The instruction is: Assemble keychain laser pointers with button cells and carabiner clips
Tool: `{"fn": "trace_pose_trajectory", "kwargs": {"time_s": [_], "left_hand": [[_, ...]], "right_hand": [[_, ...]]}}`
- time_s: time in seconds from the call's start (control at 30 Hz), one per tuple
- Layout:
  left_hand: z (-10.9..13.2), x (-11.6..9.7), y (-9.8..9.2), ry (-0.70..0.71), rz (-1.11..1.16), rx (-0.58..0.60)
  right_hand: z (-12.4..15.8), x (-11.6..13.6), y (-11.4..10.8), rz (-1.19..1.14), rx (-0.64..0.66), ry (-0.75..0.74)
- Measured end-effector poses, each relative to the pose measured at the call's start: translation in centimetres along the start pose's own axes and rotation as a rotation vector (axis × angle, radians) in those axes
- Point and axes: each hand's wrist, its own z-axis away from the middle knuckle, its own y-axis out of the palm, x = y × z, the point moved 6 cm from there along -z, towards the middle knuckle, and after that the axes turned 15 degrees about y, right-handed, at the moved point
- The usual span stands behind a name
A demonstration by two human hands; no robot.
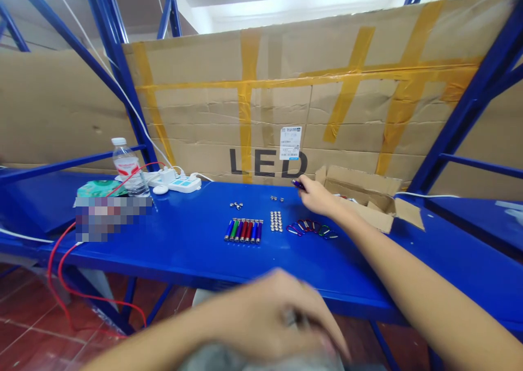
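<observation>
My right hand (317, 195) is closed around a small purple flashlight (298, 184), whose dark end points left, in front of the cardboard panel. My left hand (281, 316) hangs low before the table edge, smeared by motion, so its finger grip is unclear. On the blue table stands a row of coloured flashlight tubes (244, 231) in blue, green, red and purple. Right of them, silver button cells (276, 221) form a neat grid. Several carabiner clips (312, 228) lie fanned out below my right wrist. Small silver parts (236, 205) sit in a loose cluster behind the tubes.
An open cardboard box (363, 196) stands at the back right. At the left are a water bottle (129, 169), a white power strip (182, 182), a green packet (100, 188) and red cables (61, 251). A tall cardboard panel (196, 115) closes off the back.
</observation>
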Motion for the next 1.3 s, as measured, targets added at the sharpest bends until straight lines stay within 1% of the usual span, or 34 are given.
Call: {"fn": "trace_pose_trajectory", "kwargs": {"time_s": [0.07, 0.1, 0.13, 0.17, 0.2, 0.23, 0.27, 0.33, 0.4, 0.5, 0.57, 0.8, 0.97, 1.1, 1.2, 1.3], "left_hand": [[0.0, 1.7, -9.8, -0.053, -0.409, -0.224], [0.4, 2.6, -14.2, -0.106, -0.662, -0.323], [0.8, 4.0, -17.6, -0.188, -0.854, -0.348], [1.3, 5.8, -20.1, -0.308, -0.992, -0.338], [1.9, 7.7, -21.8, -0.428, -1.08, -0.284], [2.4, 9.7, -22.7, -0.532, -1.116, -0.2], [2.9, 11.5, -23.1, -0.613, -1.12, -0.116], [3.6, 14.1, -22.8, -0.729, -1.117, 0.009], [3.6, 15.6, -22.0, -0.736, -1.14, 0.097], [2.8, 16.4, -21.3, -0.636, -1.21, 0.168], [2.3, 16.9, -21.3, -0.597, -1.235, 0.196], [0.5, 18.8, -22.2, -0.588, -1.274, 0.241], [-0.2, 19.3, -22.6, -0.604, -1.289, 0.187], [-0.2, 19.9, -23.4, -0.633, -1.236, 0.123], [-0.3, 20.0, -24.6, -0.63, -1.161, 0.02], [-0.9, 19.4, -26.0, -0.562, -1.095, -0.111]], "right_hand": [[-0.5, 0.5, 0.3, 0.041, -0.028, 0.001], [-0.8, 0.9, 0.6, 0.076, -0.033, -0.006], [-1.2, 1.3, 0.9, 0.127, -0.03, -0.02], [-1.6, 1.8, 1.3, 0.183, -0.03, -0.038], [-2.1, 2.3, 1.8, 0.243, -0.027, -0.063], [-2.6, 2.8, 2.4, 0.307, -0.013, -0.084], [-3.1, 3.1, 3.0, 0.367, 0.01, -0.088], [-3.9, 3.5, 4.3, 0.472, 0.059, -0.102], [-4.4, 3.8, 5.6, 0.542, 0.104, -0.13], [-4.5, 3.9, 7.3, 0.566, 0.165, -0.181], [-4.4, 4.0, 8.0, 0.556, 0.186, -0.22], [-4.4, 4.6, 9.1, 0.543, 0.213, -0.3], [-4.4, 4.6, 9.6, 0.538, 0.186, -0.286], [-4.5, 4.6, 9.5, 0.525, 0.17, -0.263], [-4.8, 4.4, 8.9, 0.504, 0.155, -0.238], [-4.8, 4.0, 8.6, 0.477, 0.151, -0.227]]}}
